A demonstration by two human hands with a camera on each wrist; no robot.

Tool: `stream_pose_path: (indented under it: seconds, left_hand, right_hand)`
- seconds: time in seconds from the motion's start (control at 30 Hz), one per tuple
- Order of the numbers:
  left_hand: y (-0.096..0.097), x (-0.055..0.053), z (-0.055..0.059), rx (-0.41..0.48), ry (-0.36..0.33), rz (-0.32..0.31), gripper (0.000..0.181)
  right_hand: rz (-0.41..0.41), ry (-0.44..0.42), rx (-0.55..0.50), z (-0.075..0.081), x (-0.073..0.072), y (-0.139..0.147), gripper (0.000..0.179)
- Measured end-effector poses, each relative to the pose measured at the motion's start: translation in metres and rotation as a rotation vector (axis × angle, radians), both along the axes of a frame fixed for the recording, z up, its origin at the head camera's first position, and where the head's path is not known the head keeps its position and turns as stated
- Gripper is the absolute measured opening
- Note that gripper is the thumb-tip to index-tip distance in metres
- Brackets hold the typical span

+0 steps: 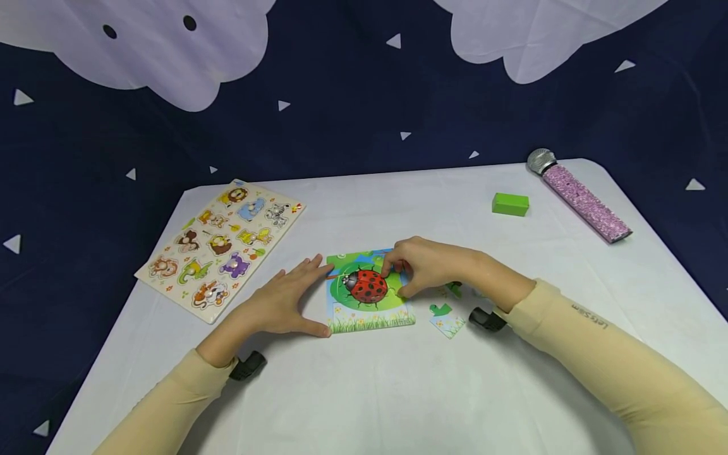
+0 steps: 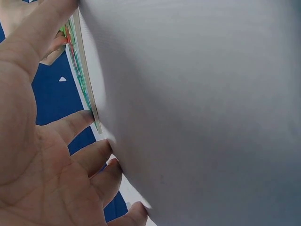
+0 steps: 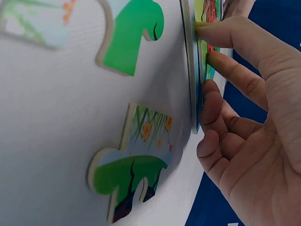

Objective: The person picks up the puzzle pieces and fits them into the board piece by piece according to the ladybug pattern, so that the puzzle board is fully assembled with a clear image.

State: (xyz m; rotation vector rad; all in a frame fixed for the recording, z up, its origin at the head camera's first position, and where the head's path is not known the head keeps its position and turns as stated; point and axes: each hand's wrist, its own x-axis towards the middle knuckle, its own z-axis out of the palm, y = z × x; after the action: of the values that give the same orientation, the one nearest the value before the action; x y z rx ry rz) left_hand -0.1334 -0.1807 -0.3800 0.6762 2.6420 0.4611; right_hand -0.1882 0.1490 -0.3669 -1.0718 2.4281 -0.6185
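Observation:
A ladybug jigsaw puzzle [image 1: 364,319] lies flat in its board on the table. My left hand [image 1: 284,302] is beside its left edge, fingers spread and nearly straight, with the thumb near the lower left corner. In the left wrist view, the thumb and index finger touch the board's edge [image 2: 84,70]. Over the puzzle's right part, my right hand [image 1: 428,262] pinches a green puzzle piece [image 1: 394,292] between thumb and curled index finger. The other fingers curl inward. Loose puzzle pieces [image 3: 136,165] with green and flower prints lie under the right wrist, partly hidden in the head view.
A wooden animal peg puzzle [image 1: 218,246] lies at the left. On the right side are a green block [image 1: 510,204] and a pink glittery microphone [image 1: 582,199] near the table's far corner. Behind the white table [image 1: 364,392] hangs a dark blue patterned cloth [image 1: 341,139].

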Motion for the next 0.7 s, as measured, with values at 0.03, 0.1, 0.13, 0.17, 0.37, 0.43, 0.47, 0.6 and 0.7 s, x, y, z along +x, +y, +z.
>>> stream_pose_path:
  seconds: [0.03, 0.1, 0.13, 0.17, 0.37, 0.43, 0.47, 0.6, 0.7]
  left_hand:
    - [0.0001, 0.0000, 0.0000, 0.000, 0.000, 0.000, 0.125]
    - [0.0003, 0.0000, 0.0001, -0.001, -0.001, 0.000, 0.125]
    - [0.0003, -0.0001, 0.0001, -0.001, -0.002, 0.000, 0.124]
    - [0.0003, 0.0000, 0.0001, -0.002, -0.003, 0.000, 0.124]
    - [0.0001, -0.0003, 0.0002, -0.005, -0.001, -0.001, 0.124]
    - [-0.0001, -0.0004, 0.0001, -0.004, 0.001, -0.001, 0.124]
    - [-0.0002, -0.0004, 0.0001, -0.004, 0.002, -0.001, 0.124]
    - [-0.0002, -0.0004, 0.0001, -0.005, 0.001, -0.002, 0.125]
    - [0.0002, -0.0002, 0.0003, -0.006, -0.002, -0.002, 0.125]
  right_hand:
    - [-0.002, -0.001, 0.000, 0.0001, 0.0001, 0.0000, 0.036]
    - [-0.005, 0.001, 0.003, 0.0000, 0.0001, 0.0000, 0.036]
    - [-0.007, 0.002, 0.005, 0.0001, 0.0002, 0.0000, 0.036]
    - [-0.008, 0.002, 0.007, 0.0002, 0.0002, 0.0000, 0.036]
    - [-0.009, 0.000, 0.014, 0.0006, -0.0005, -0.0006, 0.036]
    - [-0.006, 0.001, 0.014, 0.0011, -0.0008, -0.0010, 0.036]
    - [-0.006, 0.002, 0.015, 0.0014, -0.0010, -0.0013, 0.036]
    - [-0.003, -0.004, 0.013, 0.0032, -0.0011, -0.0026, 0.036]
    - [-0.002, -0.015, 0.013, 0.0041, -0.0012, -0.0031, 0.035]
